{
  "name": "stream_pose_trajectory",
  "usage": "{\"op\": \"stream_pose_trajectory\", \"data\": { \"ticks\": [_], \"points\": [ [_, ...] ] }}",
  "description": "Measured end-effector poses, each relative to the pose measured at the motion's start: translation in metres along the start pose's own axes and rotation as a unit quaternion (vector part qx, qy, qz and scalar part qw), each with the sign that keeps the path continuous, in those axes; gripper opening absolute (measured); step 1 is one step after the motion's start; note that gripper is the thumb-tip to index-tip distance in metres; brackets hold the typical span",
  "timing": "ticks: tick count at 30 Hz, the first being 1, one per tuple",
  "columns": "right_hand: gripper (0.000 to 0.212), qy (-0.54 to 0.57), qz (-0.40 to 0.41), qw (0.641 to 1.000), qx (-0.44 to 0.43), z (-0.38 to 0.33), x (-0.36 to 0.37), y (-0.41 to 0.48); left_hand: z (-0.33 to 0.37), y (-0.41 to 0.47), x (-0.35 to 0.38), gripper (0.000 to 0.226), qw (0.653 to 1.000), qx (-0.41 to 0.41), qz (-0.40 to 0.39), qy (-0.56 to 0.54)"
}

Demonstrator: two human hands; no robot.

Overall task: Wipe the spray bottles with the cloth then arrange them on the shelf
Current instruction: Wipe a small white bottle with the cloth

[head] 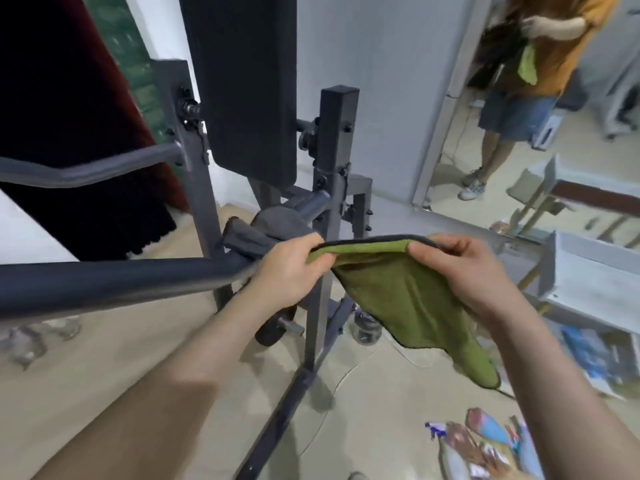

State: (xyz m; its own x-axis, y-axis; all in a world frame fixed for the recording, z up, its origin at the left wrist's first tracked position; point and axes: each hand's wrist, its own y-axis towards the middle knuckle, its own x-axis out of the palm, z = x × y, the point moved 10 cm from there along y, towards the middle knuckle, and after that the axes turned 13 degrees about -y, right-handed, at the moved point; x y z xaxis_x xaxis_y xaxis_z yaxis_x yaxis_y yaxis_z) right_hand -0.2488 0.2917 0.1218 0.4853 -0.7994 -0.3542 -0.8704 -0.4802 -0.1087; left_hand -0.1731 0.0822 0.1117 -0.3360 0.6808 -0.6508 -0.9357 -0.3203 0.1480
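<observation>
beige floor spreads below. left hand and right hand pinch the cloth's top edge, spread apart. bottles lie near right; best folded into a pad before wiping.

I see a soft, matt green cloth with dark trim, a matt grey metal frame, and glossy bottles

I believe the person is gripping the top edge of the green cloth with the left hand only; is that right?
Not quite: in the head view the top edge of the green cloth is gripped by both the left hand and the right hand.
</observation>
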Motion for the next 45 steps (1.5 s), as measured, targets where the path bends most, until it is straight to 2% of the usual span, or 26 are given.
{"op": "stream_pose_trajectory", "data": {
  "ticks": [2,3,5,8,9,10,12,13,14,16,17,18,19,21,23,24,26,28,30,32,35,38,40,42,44,45],
  "points": [
    [0.014,-0.144,0.102,0.984,-0.027,0.006,-0.039,-0.022,0.01,-0.002,0.025,0.031,0.977,-0.073,-0.058,-0.192],
    [0.021,-0.233,0.118,0.965,-0.038,0.009,-0.049,-0.032,0.021,-0.006,0.037,0.036,0.951,-0.099,-0.069,-0.285],
    [0.029,-0.372,0.079,0.924,-0.029,0.029,-0.056,-0.048,0.049,-0.018,0.064,0.032,0.879,-0.142,-0.092,-0.447],
    [0.011,-0.499,0.026,0.865,0.055,0.091,-0.072,-0.074,0.092,-0.032,0.096,0.028,0.793,-0.191,-0.131,-0.563],
    [0.011,-0.496,0.027,0.863,0.097,0.115,-0.083,-0.086,0.101,-0.033,0.106,0.028,0.777,-0.203,-0.133,-0.581],
    [0.014,-0.458,0.034,0.878,0.135,0.136,-0.095,-0.098,0.109,-0.034,0.115,0.028,0.765,-0.211,-0.137,-0.593],
    [0.016,-0.271,0.08,0.94,0.192,0.166,-0.117,-0.125,0.129,-0.037,0.141,0.028,0.744,-0.223,-0.181,-0.603],
    [0.015,-0.154,0.107,0.958,0.216,0.175,-0.126,-0.138,0.14,-0.041,0.155,0.028,0.734,-0.223,-0.215,-0.604],
    [0.012,-0.036,0.125,0.961,0.244,0.184,-0.131,-0.151,0.149,-0.046,0.169,0.027,0.728,-0.218,-0.247,-0.602],
    [0.01,0.174,0.15,0.934,0.272,0.192,-0.136,-0.172,0.163,-0.055,0.196,0.021,0.728,-0.2,-0.301,-0.584],
    [0.013,0.252,0.163,0.914,0.274,0.195,-0.141,-0.181,0.166,-0.061,0.212,0.02,0.74,-0.19,-0.329,-0.555],
    [0.014,0.314,0.17,0.893,0.273,0.196,-0.144,-0.187,0.166,-0.066,0.225,0.021,0.768,-0.172,-0.354,-0.506],
    [0.015,0.368,0.174,0.873,0.267,0.196,-0.149,-0.193,0.164,-0.07,0.239,0.022,0.81,-0.139,-0.377,-0.427],
    [0.02,0.466,0.186,0.832,0.235,0.199,-0.163,-0.203,0.165,-0.081,0.273,0.014,0.887,-0.03,-0.42,-0.191],
    [0.017,0.49,0.202,0.822,0.208,0.205,-0.179,-0.212,0.167,-0.093,0.299,0.015,0.906,0.085,-0.413,0.049],
    [0.014,0.47,0.208,0.833,0.203,0.208,-0.186,-0.215,0.173,-0.098,0.311,0.029,0.903,0.129,-0.398,0.097],
    [0.017,0.385,0.191,0.883,0.189,0.213,-0.193,-0.215,0.187,-0.111,0.336,0.063,0.899,0.166,-0.403,0.036],
    [0.024,0.301,0.159,0.925,0.168,0.213,-0.198,-0.213,0.208,-0.121,0.362,0.081,0.881,0.176,-0.433,-0.068],
    [0.035,0.261,0.124,0.946,0.145,0.212,-0.206,-0.213,0.221,-0.123,0.388,0.078,0.868,0.137,-0.457,-0.139],
    [0.04,0.243,0.095,0.957,0.124,0.212,-0.223,-0.212,0.225,-0.113,0.412,0.061,0.863,0.079,-0.456,-0.201],
    [0.042,0.224,0.081,0.964,0.121,0.224,-0.253,-0.213,0.226,-0.109,0.445,0.048,0.84,0.056,-0.494,-0.216],
    [0.046,0.244,0.102,0.954,0.14,0.244,-0.28,-0.214,0.234,-0.109,0.467,0.047,0.793,0.024,-0.552,-0.256],
    [0.043,0.271,0.162,0.937,0.15,0.258,-0.3,-0.217,0.237,-0.106,0.48,0.047,0.74,-0.025,-0.594,-0.314],
    [0.033,0.261,0.245,0.919,0.164,0.273,-0.319,-0.223,0.236,-0.099,0.489,0.065,0.711,-0.055,-0.61,-0.344],
    [0.027,0.159,0.315,0.914,0.202,0.283,-0.336,-0.231,0.234,-0.098,0.498,0.08,0.676,-0.106,-0.621,-0.382],
    [0.03,0.083,0.337,0.91,0.227,0.286,-0.342,-0.233,0.234,-0.099,0.501,0.072,0.656,-0.141,-0.62,-0.406]
  ]
}}
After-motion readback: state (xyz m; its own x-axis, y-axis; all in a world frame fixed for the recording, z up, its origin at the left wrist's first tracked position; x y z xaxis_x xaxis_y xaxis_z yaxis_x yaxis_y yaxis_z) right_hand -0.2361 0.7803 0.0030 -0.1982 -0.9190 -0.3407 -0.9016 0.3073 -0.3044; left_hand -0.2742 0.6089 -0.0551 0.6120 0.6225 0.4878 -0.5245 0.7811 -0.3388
